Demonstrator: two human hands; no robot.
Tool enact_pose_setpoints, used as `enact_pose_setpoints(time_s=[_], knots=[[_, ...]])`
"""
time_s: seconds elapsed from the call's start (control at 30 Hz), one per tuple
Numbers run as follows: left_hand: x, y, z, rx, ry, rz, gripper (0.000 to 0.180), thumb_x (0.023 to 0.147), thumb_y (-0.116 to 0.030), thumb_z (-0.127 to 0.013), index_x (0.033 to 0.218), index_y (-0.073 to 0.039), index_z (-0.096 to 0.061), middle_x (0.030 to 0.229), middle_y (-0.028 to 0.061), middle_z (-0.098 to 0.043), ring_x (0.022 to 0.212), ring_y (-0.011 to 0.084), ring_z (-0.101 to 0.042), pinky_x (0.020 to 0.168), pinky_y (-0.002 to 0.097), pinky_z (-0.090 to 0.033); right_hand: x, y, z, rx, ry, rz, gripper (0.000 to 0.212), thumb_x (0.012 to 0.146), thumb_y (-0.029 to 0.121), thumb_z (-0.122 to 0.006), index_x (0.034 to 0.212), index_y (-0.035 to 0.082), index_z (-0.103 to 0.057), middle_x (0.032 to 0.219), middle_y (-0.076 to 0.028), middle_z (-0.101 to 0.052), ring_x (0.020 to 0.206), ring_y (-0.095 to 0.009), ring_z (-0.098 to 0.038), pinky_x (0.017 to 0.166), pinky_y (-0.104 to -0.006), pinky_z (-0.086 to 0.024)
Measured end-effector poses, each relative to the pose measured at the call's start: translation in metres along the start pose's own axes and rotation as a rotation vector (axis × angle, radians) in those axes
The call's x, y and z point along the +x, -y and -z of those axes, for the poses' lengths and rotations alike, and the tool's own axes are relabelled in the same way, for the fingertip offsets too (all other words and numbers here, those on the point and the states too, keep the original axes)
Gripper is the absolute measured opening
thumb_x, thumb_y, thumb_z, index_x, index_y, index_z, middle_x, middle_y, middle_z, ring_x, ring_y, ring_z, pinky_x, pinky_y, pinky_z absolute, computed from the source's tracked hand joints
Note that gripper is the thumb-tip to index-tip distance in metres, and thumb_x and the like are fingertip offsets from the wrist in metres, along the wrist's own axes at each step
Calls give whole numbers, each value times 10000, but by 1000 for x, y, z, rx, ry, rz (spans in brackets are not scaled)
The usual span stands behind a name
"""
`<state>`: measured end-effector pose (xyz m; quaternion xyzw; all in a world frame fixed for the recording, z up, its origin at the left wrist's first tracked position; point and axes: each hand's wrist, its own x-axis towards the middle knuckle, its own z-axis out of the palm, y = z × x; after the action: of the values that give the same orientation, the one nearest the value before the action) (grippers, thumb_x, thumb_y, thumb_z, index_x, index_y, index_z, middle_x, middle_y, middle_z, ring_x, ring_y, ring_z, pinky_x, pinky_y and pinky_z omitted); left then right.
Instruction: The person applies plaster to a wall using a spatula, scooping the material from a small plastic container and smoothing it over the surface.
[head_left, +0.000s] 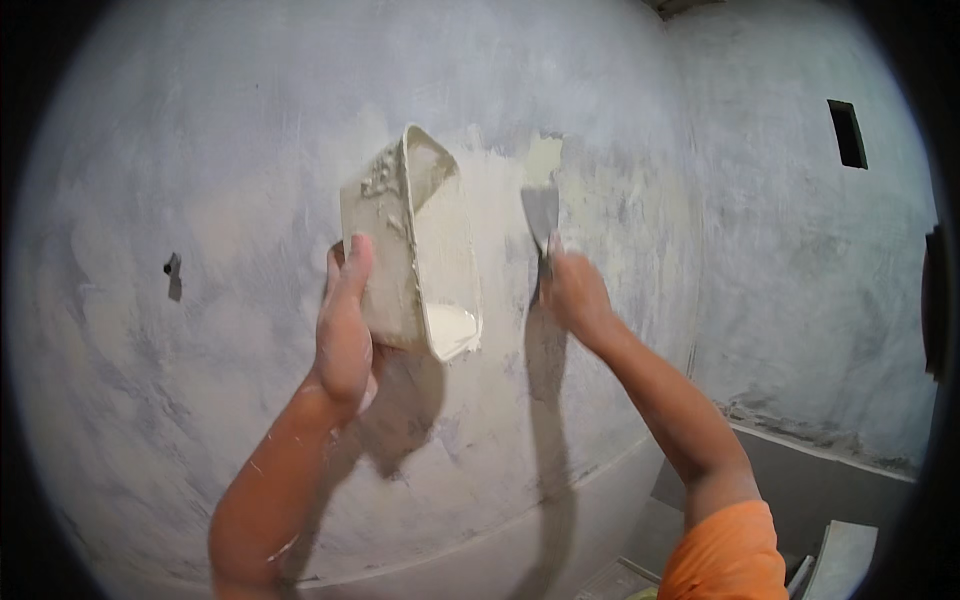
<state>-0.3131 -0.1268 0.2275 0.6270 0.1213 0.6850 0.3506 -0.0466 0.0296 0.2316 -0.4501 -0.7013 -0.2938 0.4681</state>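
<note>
Nearest, orange sleeve (722,555) at the lower right edge, with 2 bare forearms rising from the lower edge toward the wall. Left hand (345,325) raised, grip clenched on the tray (410,250), thumb up along its near side. Tray tilted, long and pale, crusted with dried putty outside, a pool of wet white putty (452,328) lying in its lower end. Just right of it, right hand (575,292), grip clenched on the handle of the knife (541,215), blade pointing up and pressed flat to the wall. Above the blade, a fresh pale patch (545,158) on the wall, touching the blade's top edge. Behind both, grey wall (200,150), streaked and curved by the lens, shadows of both arms falling on it. Further left, small dark hole (173,266). Far right, side wall with a dark rectangular opening (847,133).
</note>
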Motion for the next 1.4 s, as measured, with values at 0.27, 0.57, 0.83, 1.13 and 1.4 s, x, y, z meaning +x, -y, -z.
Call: enact_pose_setpoints(time_s=[0.27, 0.57, 0.83, 1.13, 1.4], knots=[[15, -10, -7, 21, -44, 102, 675, 1046, -529, -403, 1514, -82, -212, 1410, 134, -452, 1283, 224, -512, 1054, 397, -477, 23, 10, 120, -88, 345, -7, 139, 775, -1, -599, 866, -66, -682, 839, -287, -684, 795, -418, -681, 748, -471, -553], [17, -6, -7, -6, -30, 99, 708, 1058, -540, -346, 1542, -29, -267, 1477, 138, -462, 1336, 242, -508, 1088, 393, -456, 99, 12, 46, -55, 8, 56, 170, 811, 45, -639, 945, -56, -665, 850, -296, -673, 821, -481, -661, 745, -516, -535], [20, -9, -18, 28, -70, 93, 690, 1063, -526, -343, 1542, -34, -274, 1476, 131, -458, 1317, 244, -519, 1099, 387, -443, -34, -8, 83, -44, 343, -27, 278, 793, -8, -569, 1047, -46, -675, 853, -304, -665, 803, -468, -646, 711, -536, -517], [24, -9, -12, 62, -125, 10, 672, 1060, -524, -363, 1506, -22, -355, 1424, 117, -525, 1294, 211, -542, 1066, 355, -466, 60, 36, 114, 81, 124, 2, 222, 910, 93, -586, 753, -61, -619, 644, -221, -609, 590, -355, -617, 599, -460, -488], [13, -5, -24, 6, -228, -56, 693, 1046, -551, -381, 1504, -31, -367, 1428, 100, -533, 1281, 199, -554, 1051, 343, -468, 7, 58, 19, 221, 40, -92, 382, 1030, 269, -512, 927, -78, -635, 838, -288, -662, 794, -447, -669, 713, -515, -539]])
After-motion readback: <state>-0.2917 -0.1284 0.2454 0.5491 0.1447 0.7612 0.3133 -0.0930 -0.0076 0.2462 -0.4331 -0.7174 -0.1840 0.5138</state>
